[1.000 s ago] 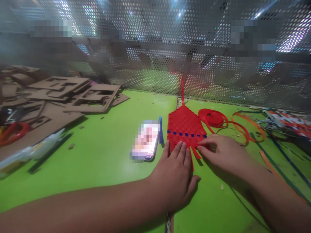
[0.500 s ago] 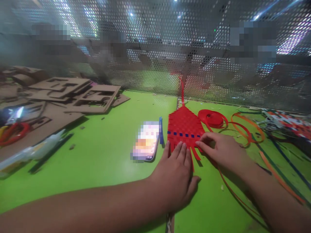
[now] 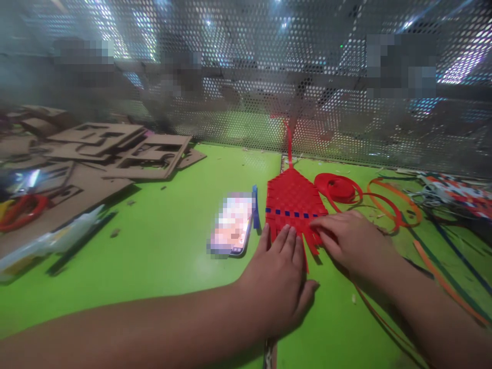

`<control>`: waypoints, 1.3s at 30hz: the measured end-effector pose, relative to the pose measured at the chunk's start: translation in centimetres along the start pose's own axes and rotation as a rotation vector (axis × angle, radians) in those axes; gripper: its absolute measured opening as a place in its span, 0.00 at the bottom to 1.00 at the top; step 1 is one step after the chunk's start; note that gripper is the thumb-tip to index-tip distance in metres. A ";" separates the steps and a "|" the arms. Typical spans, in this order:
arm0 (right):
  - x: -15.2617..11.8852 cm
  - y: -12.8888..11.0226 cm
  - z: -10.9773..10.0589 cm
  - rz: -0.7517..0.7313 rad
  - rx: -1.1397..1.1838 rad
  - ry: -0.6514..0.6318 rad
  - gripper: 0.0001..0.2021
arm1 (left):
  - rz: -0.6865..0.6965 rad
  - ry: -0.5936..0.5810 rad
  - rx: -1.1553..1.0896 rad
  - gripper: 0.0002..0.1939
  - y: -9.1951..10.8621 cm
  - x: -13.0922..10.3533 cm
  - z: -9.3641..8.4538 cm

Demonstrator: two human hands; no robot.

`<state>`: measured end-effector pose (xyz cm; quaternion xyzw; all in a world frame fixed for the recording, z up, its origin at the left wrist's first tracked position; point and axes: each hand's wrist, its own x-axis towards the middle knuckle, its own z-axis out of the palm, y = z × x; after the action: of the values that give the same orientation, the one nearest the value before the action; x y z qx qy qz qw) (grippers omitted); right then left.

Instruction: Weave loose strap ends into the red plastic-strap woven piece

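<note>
A red woven piece (image 3: pixel 294 192) of flat strips lies on the green table. It has a pointed top and one row of blue squares, and loose strip ends fan out at its lower edge. Across that lower edge my left hand (image 3: pixel 274 282) rests flat, fingers stretched out and thumb apart. My right hand (image 3: pixel 351 238) is at the lower right edge of the weave, with thumb and forefinger closed on a red strip (image 3: pixel 317 237); their tips partly cover it. A coil of red strip (image 3: pixel 338 188) sits just beyond my right hand.
A lit phone (image 3: pixel 230 225) and a short blue strip (image 3: pixel 255 207) lie left of the weave. Cardboard cut-outs (image 3: pixel 100 141) and orange-handled scissors (image 3: pixel 28 212) are at far left. Loose orange strips (image 3: pixel 442 271) lie at right. A perforated metal screen (image 3: pixel 246 77) stands behind.
My right hand has shifted slightly, its fingertips a little higher and its fingers flatter over the weave's right edge. My left hand stays in place.
</note>
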<state>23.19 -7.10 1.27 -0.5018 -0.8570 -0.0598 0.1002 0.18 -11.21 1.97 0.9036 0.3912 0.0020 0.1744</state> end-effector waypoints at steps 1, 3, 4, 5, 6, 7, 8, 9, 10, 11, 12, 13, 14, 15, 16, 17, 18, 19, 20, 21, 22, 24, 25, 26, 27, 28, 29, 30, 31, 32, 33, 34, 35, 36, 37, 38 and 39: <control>-0.2 -0.1 -0.3 0.000 0.019 -0.014 0.13 | 0.000 -0.005 -0.006 0.41 0.0 0.0 -0.1; -0.5 -0.1 -0.9 -0.013 0.065 -0.047 0.13 | 0.002 -0.009 -0.012 0.41 0.0 0.0 -0.1; -0.6 -0.1 -1.1 -0.021 0.083 -0.056 0.13 | 0.003 -0.007 -0.015 0.41 0.0 0.0 0.0; -0.7 -0.1 -1.3 -0.027 0.095 -0.061 0.13 | 0.005 -0.003 -0.016 0.41 -0.1 0.0 0.0; -0.8 -0.1 -1.4 -0.031 0.099 -0.064 0.13 | 0.008 0.003 -0.017 0.42 -0.1 0.0 0.2; -0.9 -0.1 -1.4 -0.032 0.096 -0.066 0.13 | 0.014 0.010 -0.017 0.42 -0.2 0.0 0.3; -0.9 -0.1 -1.3 -0.031 0.091 -0.068 0.13 | 0.020 0.017 -0.016 0.42 -0.2 0.1 0.5; -0.8 -0.2 -1.2 -0.029 0.084 -0.067 0.12 | 0.024 0.025 -0.011 0.42 -0.3 0.1 0.6; -0.7 -0.3 -1.1 -0.024 0.076 -0.063 0.11 | 0.027 0.034 -0.006 0.42 -0.3 0.1 0.7; -0.6 -0.5 -1.0 -0.014 0.067 -0.053 0.11 | 0.026 0.039 -0.001 0.42 -0.4 0.1 0.8; -0.5 -0.7 -0.9 0.001 0.058 -0.042 0.11 | 0.025 0.038 0.000 0.42 -0.4 0.1 0.8; -0.3 -0.9 -0.8 0.019 0.050 -0.032 0.11 | 0.024 0.034 0.000 0.41 -0.4 0.1 0.8; -0.2 -1.1 -0.8 0.038 0.048 -0.028 0.12 | 0.025 0.029 -0.002 0.41 -0.4 0.1 0.8; -0.1 -1.3 -0.8 0.061 0.052 -0.028 0.13 | 0.026 0.024 -0.004 0.42 -0.4 0.1 0.8; 0.1 -1.5 -0.8 0.090 0.062 -0.028 0.13 | 0.026 0.024 -0.005 0.42 -0.4 0.1 0.8; 0.2 -1.7 -0.9 0.123 0.077 -0.023 0.13 | 0.027 0.031 -0.003 0.42 -0.4 0.0 0.8; 0.3 -1.9 -0.9 0.159 0.093 -0.015 0.13 | 0.027 0.039 0.000 0.42 -0.4 0.0 0.8; 0.4 -2.0 -1.0 0.199 0.111 -0.005 0.13 | 0.026 0.044 0.002 0.42 -0.4 0.1 0.9; 0.5 -2.0 -1.0 0.241 0.128 0.004 0.12 | 0.026 0.045 0.005 0.42 -0.4 0.1 0.9; 0.5 -2.0 -1.0 0.279 0.146 0.010 0.11 | 0.026 0.043 0.008 0.42 -0.4 0.1 0.9; 0.6 -2.0 -1.0 0.311 0.167 0.012 0.11 | 0.024 0.038 0.010 0.41 -0.4 0.1 0.8; 0.8 -1.9 -1.0 0.378 0.214 0.019 0.09 | 0.015 0.029 0.015 0.41 -0.4 0.1 0.7; 0.9 -1.8 -0.9 0.411 0.240 0.025 0.08 | 0.010 0.027 0.016 0.41 -0.3 0.1 0.6; 0.9 -1.7 -0.8 0.442 0.269 0.030 0.07 | 0.006 0.026 0.013 0.41 -0.3 0.1 0.5; 1.0 -1.6 -0.7 0.468 0.301 0.033 0.07 | 0.006 0.027 0.010 0.41 -0.3 0.1 0.5; 1.1 -1.5 -0.6 0.485 0.333 0.036 0.06 | 0.009 0.028 0.006 0.41 -0.3 0.0 0.4; 1.1 -1.4 -0.5 0.487 0.364 0.037 0.06 | 0.015 0.029 0.002 0.41 -0.2 0.0 0.4; 1.2 -1.3 -0.3 0.473 0.390 0.037 0.05 | 0.021 0.031 0.000 0.41 -0.3 0.0 0.4; 1.2 -1.1 -0.1 0.445 0.402 0.035 0.04 | 0.025 0.032 0.000 0.41 -0.3 0.0 0.5; 1.2 -1.0 0.0 0.408 0.399 0.037 0.04 | 0.026 0.031 0.001 0.41 -0.3 0.0 0.5; 1.3 -0.8 0.2 0.363 0.380 0.042 0.04 | 0.025 0.031 0.002 0.42 -0.3 0.0 0.5; 1.2 -0.6 0.4 0.316 0.348 0.052 0.05 | 0.021 0.028 0.003 0.42 -0.3 0.0 0.5; 1.2 -0.4 0.7 0.267 0.307 0.066 0.05 | 0.017 0.025 0.002 0.41 -0.2 0.0 0.4; 1.2 -0.2 0.9 0.219 0.264 0.079 0.07 | 0.013 0.022 0.002 0.41 -0.2 0.0 0.4; 1.1 0.0 1.1 0.175 0.223 0.092 0.08 | 0.008 0.020 0.004 0.41 -0.1 0.0 0.3; 1.1 0.1 1.2 0.137 0.187 0.101 0.09 | 0.003 0.019 0.007 0.40 -0.1 0.0 0.2; 1.0 0.2 1.3 0.105 0.157 0.104 0.10 | -0.001 0.018 0.012 0.40 -0.1 0.0 0.2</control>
<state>22.77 -5.89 0.19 -0.5331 -0.8252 -0.0132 0.1865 0.16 -11.24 1.78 0.9044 0.3932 0.0079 0.1654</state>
